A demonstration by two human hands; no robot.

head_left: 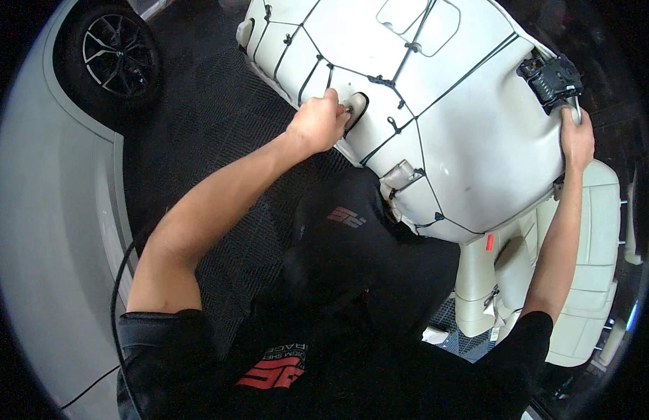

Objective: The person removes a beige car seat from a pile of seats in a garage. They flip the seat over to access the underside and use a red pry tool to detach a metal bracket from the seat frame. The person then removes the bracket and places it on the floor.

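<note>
Left hand closed at an oval opening in the back of a cream car seat shell, fingers curled tight in a pinching grip on something small at the opening's edge (too small to tell what). Right hand wrapped around the far right edge of the same shell, grip closed on the rim just below a black electrical connector block. Shell held up in front of the body, tilted, underside outward, crossed by thin black wiring clipped along its surface. Below the shell, a cream leather car seat with a small red tab near its side. Underfoot, dark ribbed floor matting. At far left, the white body of a car and a dark alloy wheel in its arch. Black T-shirt with red print filling the lower middle.
</note>
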